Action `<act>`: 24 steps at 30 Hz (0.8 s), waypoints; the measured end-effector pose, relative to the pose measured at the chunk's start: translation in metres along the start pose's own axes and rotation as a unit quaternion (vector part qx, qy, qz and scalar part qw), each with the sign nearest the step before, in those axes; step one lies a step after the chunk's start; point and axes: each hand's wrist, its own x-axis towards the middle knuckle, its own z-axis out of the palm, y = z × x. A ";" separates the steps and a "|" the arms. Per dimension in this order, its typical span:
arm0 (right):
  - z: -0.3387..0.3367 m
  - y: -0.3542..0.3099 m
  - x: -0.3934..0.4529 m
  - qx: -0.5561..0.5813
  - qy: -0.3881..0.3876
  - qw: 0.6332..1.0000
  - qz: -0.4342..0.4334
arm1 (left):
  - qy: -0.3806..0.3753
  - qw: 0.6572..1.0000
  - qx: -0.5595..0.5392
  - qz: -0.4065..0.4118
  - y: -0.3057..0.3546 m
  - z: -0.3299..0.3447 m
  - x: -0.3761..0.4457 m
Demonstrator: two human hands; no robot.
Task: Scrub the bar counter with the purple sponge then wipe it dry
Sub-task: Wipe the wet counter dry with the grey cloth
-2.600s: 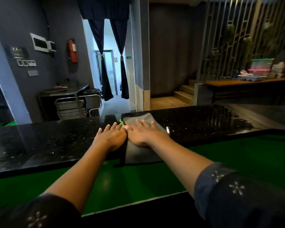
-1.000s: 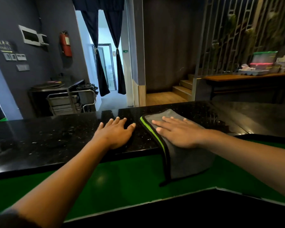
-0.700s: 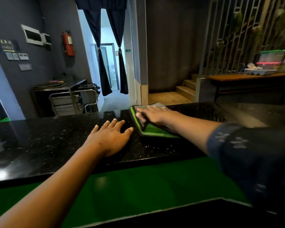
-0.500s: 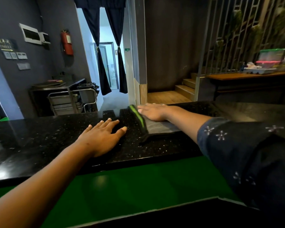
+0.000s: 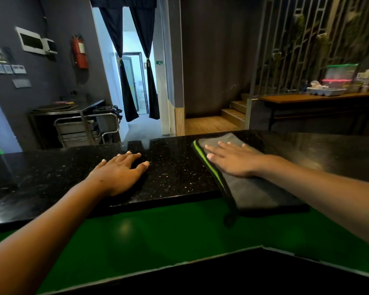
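The black speckled bar counter [image 5: 170, 177] runs across the view in front of me. A grey cloth with a green edge [image 5: 251, 188] lies on its right part and hangs over the near edge. My right hand [image 5: 232, 158] presses flat on the cloth, fingers straight and spread. To the left, my left hand [image 5: 119, 171] rests flat on the bare counter, apart from the cloth. No purple sponge is in view.
Below the counter's near edge runs a lower green surface [image 5: 158, 241]. Beyond the counter stand a metal trolley [image 5: 83, 128] at the left, a curtained doorway [image 5: 134, 81], stairs [image 5: 232, 111], and a wooden table with containers [image 5: 332, 90] at the right.
My right hand has slid the cloth back from the counter's far edge toward me and to the right, so it hangs over the near edge again. My left hand stayed flat on the counter.
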 end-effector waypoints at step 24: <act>-0.024 0.089 0.115 0.018 -0.005 0.993 0.120 | 0.012 1.000 -0.005 0.025 0.092 0.025 0.027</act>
